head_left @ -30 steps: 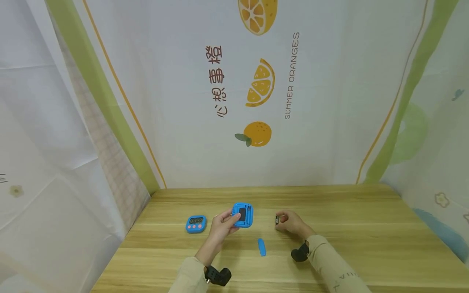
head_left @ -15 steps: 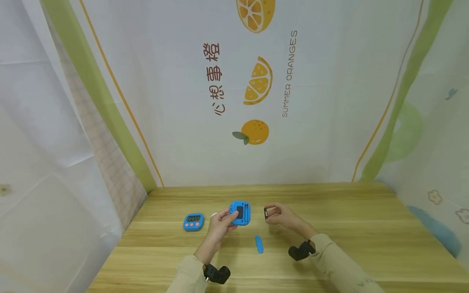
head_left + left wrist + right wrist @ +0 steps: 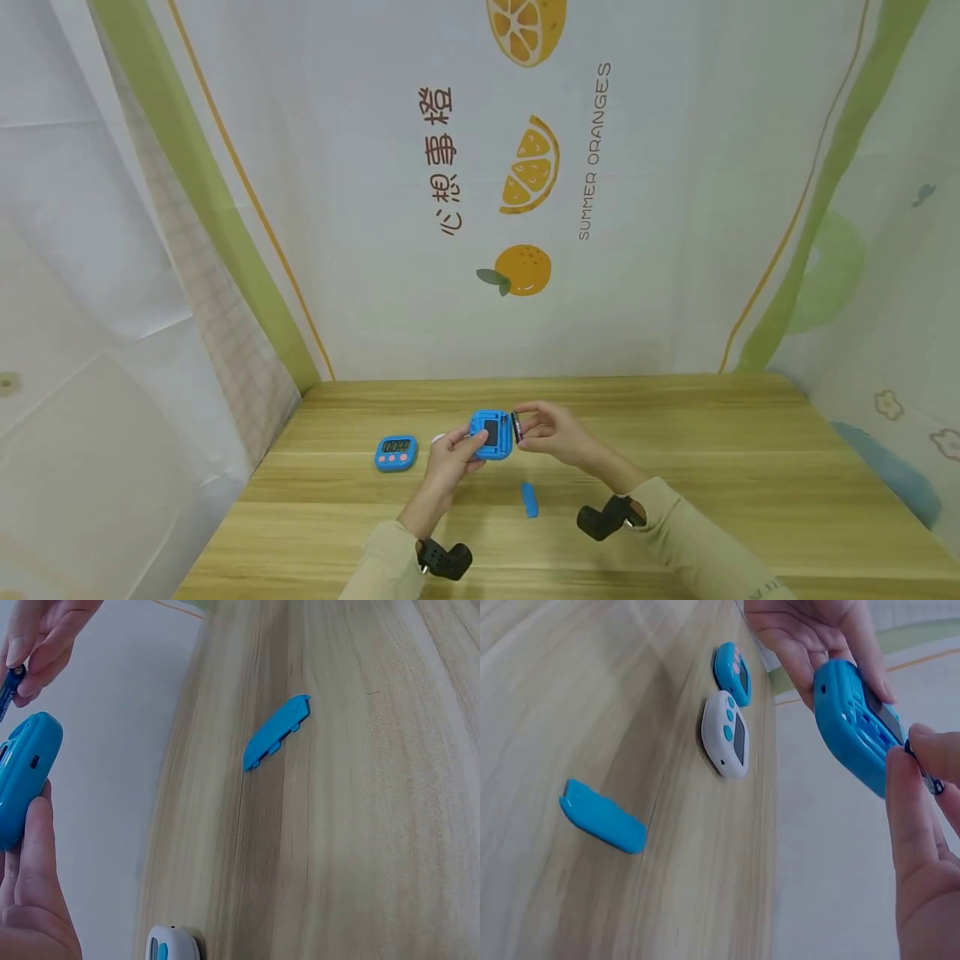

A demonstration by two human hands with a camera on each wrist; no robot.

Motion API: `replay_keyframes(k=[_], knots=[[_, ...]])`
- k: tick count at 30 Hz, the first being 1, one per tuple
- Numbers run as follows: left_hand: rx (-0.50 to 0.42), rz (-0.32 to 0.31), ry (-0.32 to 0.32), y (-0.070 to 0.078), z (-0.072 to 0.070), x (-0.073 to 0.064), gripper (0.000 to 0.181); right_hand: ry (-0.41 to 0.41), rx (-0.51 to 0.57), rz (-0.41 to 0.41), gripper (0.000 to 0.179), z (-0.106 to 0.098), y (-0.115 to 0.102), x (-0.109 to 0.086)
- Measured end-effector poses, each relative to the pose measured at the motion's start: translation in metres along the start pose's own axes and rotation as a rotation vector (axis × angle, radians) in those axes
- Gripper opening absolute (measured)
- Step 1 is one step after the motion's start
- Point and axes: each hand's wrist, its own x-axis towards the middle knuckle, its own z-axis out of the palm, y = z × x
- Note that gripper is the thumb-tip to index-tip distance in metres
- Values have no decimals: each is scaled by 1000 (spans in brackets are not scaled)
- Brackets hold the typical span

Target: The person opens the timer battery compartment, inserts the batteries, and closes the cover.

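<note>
My left hand (image 3: 450, 462) grips a blue digital timer (image 3: 492, 450) above the table, its back turned up and the battery slot uncovered along the right side. Thumb on the back, fingers underneath. Close to the slot, my right hand (image 3: 551, 433) pinches a small dark battery (image 3: 517, 427) between thumb and fingertips. In the right wrist view the battery (image 3: 932, 780) sits right at the timer's (image 3: 847, 727) edge, partly hidden by the fingers. The blue battery cover (image 3: 530, 500) lies loose on the table below both hands.
A second blue timer (image 3: 396, 453) with pink buttons lies face up on the wooden table (image 3: 675, 500), left of my left hand. A white timer (image 3: 725, 735) with blue buttons lies beside it, mostly hidden behind the left hand in the head view. Behind the table hangs a printed curtain (image 3: 645, 292).
My right hand has carried the battery leftward and slightly up, from a gap away to right beside the timer. The left hand keeps the timer nearly still. The loose cover has stayed put.
</note>
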Motion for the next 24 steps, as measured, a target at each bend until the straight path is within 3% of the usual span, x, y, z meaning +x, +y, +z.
replay_keyframes(k=[9,13,17,24], knots=[[-17,4,26,-2,3,1,57,7,-70,-50,46,13,0,-1],[-7,8,46,-2,4,1,58,8,-90,-64,44,17,-14,-5],[8,7,58,-2,6,2,56,22,-111,-48,44,20,-25,-8],[4,20,54,1,8,0,55,59,-117,-6,35,21,-25,-9]])
